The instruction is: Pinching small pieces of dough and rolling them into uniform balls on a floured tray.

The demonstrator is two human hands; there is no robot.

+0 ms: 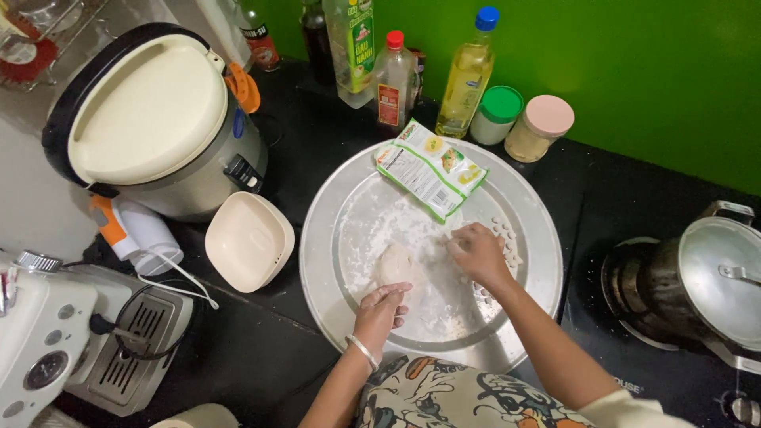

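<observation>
A big round metal tray dusted with white flour lies on the black counter. A lump of pale dough rests near its middle. My left hand lies at the dough's near edge, fingers curled and touching it. My right hand is over the flour to the right of the dough, fingers bent as if pinching something small. Several small white dough pieces lie along the tray's right side. A green and white flour packet lies on the tray's far part.
A cream-lidded rice cooker and a cream square bowl stand left. Oil and sauce bottles and two lidded jars line the green wall. A lidded metal pot sits on a stove at right. A white appliance is near left.
</observation>
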